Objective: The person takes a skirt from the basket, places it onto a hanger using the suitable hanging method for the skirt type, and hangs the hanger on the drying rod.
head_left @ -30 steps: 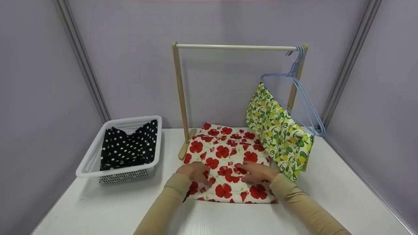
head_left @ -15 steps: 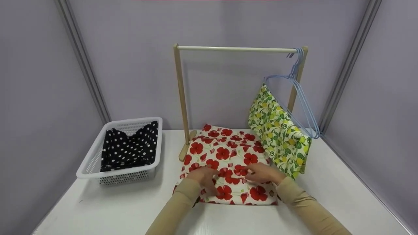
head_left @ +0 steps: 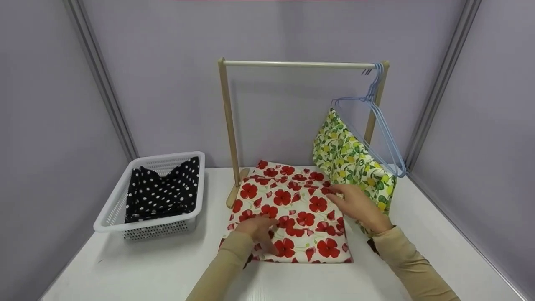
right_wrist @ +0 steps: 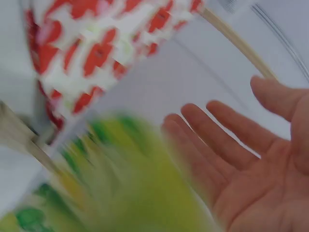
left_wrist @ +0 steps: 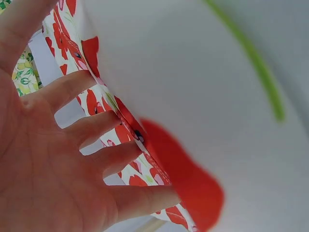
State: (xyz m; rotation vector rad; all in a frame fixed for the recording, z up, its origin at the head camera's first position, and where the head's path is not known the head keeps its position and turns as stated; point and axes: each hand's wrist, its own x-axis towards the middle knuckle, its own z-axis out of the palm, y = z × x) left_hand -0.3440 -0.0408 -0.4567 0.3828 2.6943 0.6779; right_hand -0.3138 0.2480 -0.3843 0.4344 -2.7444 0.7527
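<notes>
A white cloth with red flowers point(head_left: 307, 219) lies folded flat on the white table below the rack. My left hand point(head_left: 257, 234) rests on its left part in the head view. In the left wrist view my left fingers point(left_wrist: 99, 126) are spread and fairly straight against the cloth's edge. My right hand point(head_left: 355, 205) is raised near the cloth's right edge, in front of a lemon-print cloth point(head_left: 345, 156) hanging from a blue wire hanger point(head_left: 388, 140). Extended right fingers point(right_wrist: 224, 145) hold nothing in the right wrist view, where the lemon cloth is blurred close by.
A rack with a white bar point(head_left: 292, 64) and wooden legs point(head_left: 228, 125) stands at the back, several hangers bunched at its right end. On the left is a white basket point(head_left: 148, 224) with a black polka-dot cloth point(head_left: 167, 190) inside. Grey panels enclose the table.
My right hand has lifted off the flowered cloth and moved right and away from me. My left hand has slid slightly right, and the cloth's left edge now spreads further left.
</notes>
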